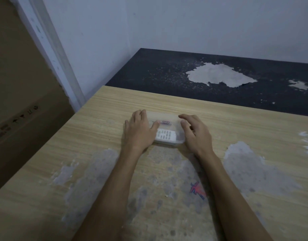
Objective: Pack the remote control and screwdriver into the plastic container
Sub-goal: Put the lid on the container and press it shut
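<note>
Head view. Container (pixel 167 119), clear plastic with a translucent lid on top, sits on a wooden table (pixel 236 122) a little left of the table's middle. Through the plastic two items show inside: a white remote (pixel 165 135) with rows of pale buttons lying in the near half, and a screwdriver (pixel 164 122) with a purplish-red handle lying behind it in the far half, both set crosswise to the viewer. The screwdriver's tip is hidden behind the left thumb.

Left hand (pixel 140 131) lies flat over the container's left end, fingers spread and extended past the far corner, thumb stretched across the lid toward the screwdriver; it presses on the lid and closes around nothing. Right hand (pixel 195 134) is at the container's right end, fingers loosely curled and pointing left over the lid edge, palm partly raised; whether its fingertips touch the lid cannot be told. Both forearms are bare and reach in from the bottom edge.

The table's surface is worn, with grey patches near the viewer and a red-and-blue mark (pixel 197 189) beside the right forearm. Beyond it stands a dark table (pixel 149 75) with peeled pale patches, against a white wall (pixel 184 23). A cardboard box (pixel 19 101) stands at the left.
</note>
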